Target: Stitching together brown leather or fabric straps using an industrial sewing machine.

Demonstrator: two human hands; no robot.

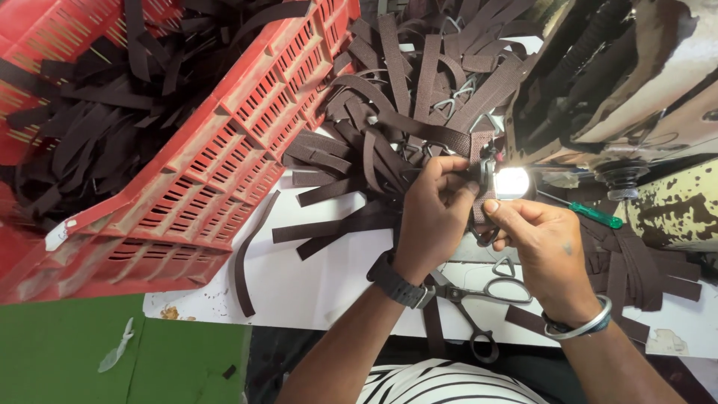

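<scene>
My left hand (436, 209) and my right hand (540, 251) both pinch one brown webbing strap (479, 161) under the needle area of a sewing machine (643, 90). A bright lamp (514, 182) glows just behind my fingers. The strap's folded end sits between my thumbs, with a metal ring partly hidden under my right hand. A black watch is on my left wrist, a metal bangle on my right.
A pile of brown straps with metal triangle rings (419, 90) lies on the white table (314, 284). A red plastic crate (187, 172) full of straps stands left. Scissors (479, 295) lie near my wrists. A green-handled screwdriver (594, 215) rests right.
</scene>
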